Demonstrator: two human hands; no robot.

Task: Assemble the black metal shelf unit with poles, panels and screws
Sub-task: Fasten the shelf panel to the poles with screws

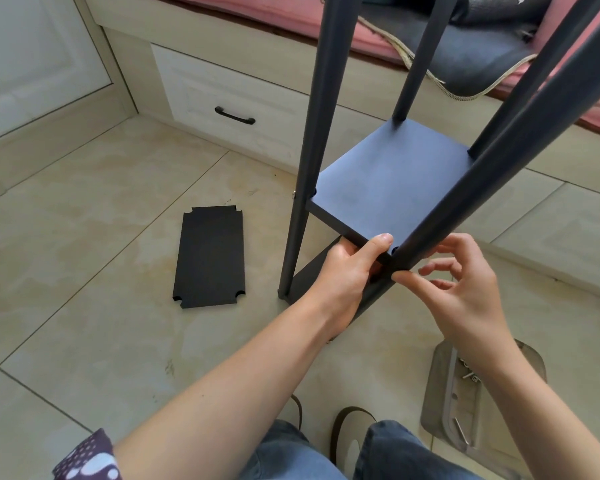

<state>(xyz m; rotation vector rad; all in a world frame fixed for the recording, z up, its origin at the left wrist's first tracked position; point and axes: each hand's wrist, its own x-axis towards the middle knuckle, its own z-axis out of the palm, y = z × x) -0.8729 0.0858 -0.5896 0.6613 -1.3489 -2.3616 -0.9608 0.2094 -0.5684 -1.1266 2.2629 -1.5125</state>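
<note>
Black panel (388, 181) in left hand (347, 268)

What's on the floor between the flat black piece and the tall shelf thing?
Nothing. In the head view, only bare floor tile separates the loose panel from the shelf unit.

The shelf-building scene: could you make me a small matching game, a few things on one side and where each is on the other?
Things:
1. spare panel
2. left hand
3. drawer handle
4. plastic bag

Places:
A. on the white drawer front
B. flat on the floor tiles, left of the shelf
C. on the floor, holding small metal parts
D. gripping the raised panel's near edge

Pairs: 1-B, 2-D, 3-A, 4-C
</note>
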